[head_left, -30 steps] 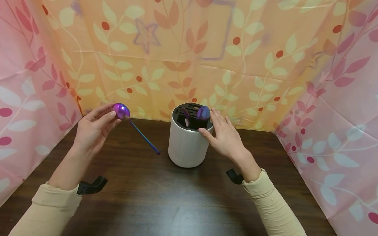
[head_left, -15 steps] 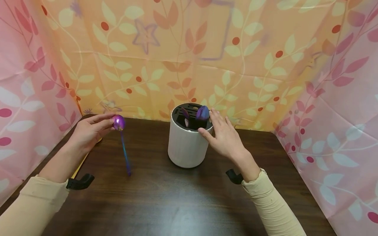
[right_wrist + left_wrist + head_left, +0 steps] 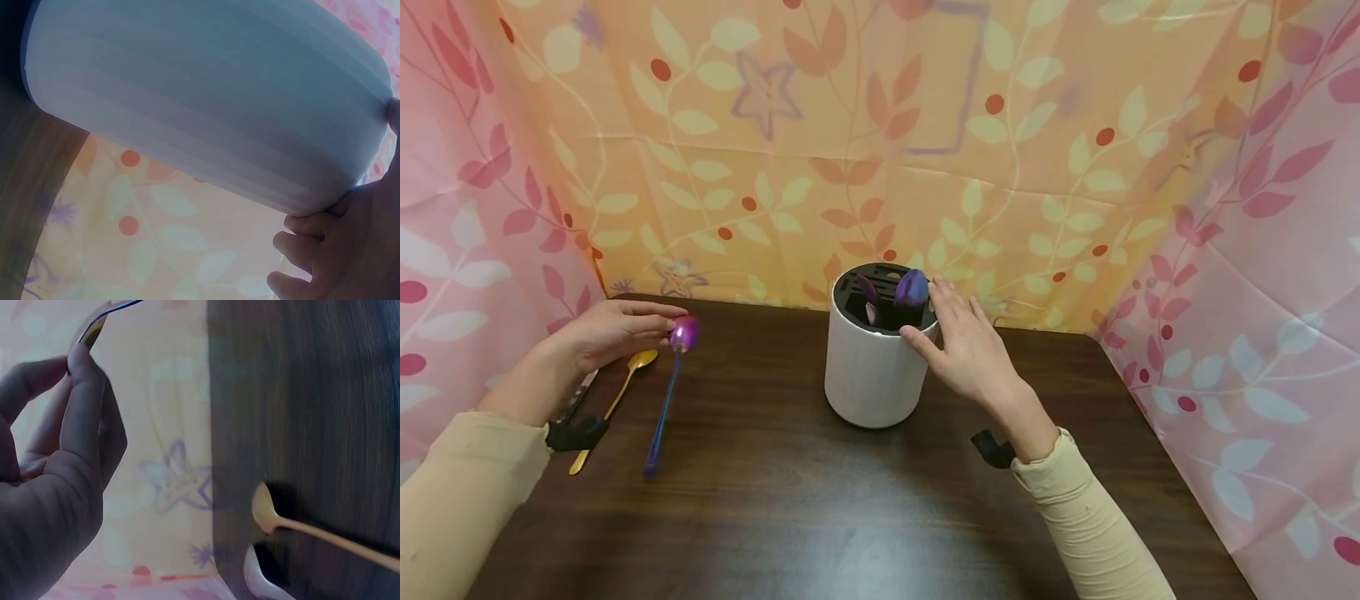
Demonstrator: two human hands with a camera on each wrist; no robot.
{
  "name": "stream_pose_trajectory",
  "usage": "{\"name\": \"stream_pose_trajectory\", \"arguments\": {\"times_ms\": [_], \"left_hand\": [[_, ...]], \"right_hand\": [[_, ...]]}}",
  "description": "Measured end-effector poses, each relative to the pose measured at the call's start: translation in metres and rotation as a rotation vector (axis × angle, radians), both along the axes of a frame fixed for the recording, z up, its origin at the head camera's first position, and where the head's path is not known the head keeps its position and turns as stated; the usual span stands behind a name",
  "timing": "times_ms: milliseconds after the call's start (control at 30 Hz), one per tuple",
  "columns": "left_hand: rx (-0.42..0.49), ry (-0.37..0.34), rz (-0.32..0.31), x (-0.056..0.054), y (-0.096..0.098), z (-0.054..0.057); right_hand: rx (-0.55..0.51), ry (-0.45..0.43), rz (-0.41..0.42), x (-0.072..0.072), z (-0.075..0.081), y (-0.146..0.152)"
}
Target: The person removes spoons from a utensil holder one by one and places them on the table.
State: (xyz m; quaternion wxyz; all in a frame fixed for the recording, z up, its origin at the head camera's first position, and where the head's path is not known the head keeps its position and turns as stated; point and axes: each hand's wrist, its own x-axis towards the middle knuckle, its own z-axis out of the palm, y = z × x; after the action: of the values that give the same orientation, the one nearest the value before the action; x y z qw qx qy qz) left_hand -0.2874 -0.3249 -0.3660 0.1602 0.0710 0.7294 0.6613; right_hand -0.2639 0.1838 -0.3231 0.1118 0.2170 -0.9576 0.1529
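A shiny purple-blue spoon (image 3: 683, 335) hangs handle-down from my left hand (image 3: 610, 335), pinched at its bowl between thumb and fingertips over the left of the table. In the left wrist view only part of this spoon's bowl and neck (image 3: 100, 322) shows, at the top edge. My right hand (image 3: 966, 350) rests on the upper rim of a white round cutlery holder (image 3: 874, 375), fingers extended and thumb toward the front. Out of the holder's black slotted top (image 3: 887, 275) stick a purple-blue spoon bowl (image 3: 912, 288) and a darker purple piece (image 3: 867, 288).
On the dark wooden table (image 3: 820, 517), a gold spoon (image 3: 617, 400) lies below my left hand. Beside it is a silver spoon (image 3: 259, 578), partly covered by the wrist in the head view. Patterned cloth (image 3: 760, 167) stands behind and at both sides.
My left hand has moved left and lower with the purple-blue spoon, whose handle swung to point down and leftward. The gold spoon came into sight. My right hand stays at the holder.
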Motion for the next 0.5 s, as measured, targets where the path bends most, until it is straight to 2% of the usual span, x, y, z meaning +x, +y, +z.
{"name": "stream_pose_trajectory", "arguments": {"times_ms": [167, 300, 500], "left_hand": [[-0.044, -0.048, -0.009, -0.01, -0.01, -0.006], [-0.04, -0.084, 0.005, -0.016, -0.017, -0.012], [-0.092, -0.085, 0.0, -0.026, -0.025, -0.026]], "right_hand": [[0.006, -0.008, 0.002, 0.0, 0.0, 0.0], [0.003, -0.003, 0.006, 0.001, 0.0, 0.0], [-0.001, 0.007, 0.003, 0.0, -0.001, 0.0]]}}
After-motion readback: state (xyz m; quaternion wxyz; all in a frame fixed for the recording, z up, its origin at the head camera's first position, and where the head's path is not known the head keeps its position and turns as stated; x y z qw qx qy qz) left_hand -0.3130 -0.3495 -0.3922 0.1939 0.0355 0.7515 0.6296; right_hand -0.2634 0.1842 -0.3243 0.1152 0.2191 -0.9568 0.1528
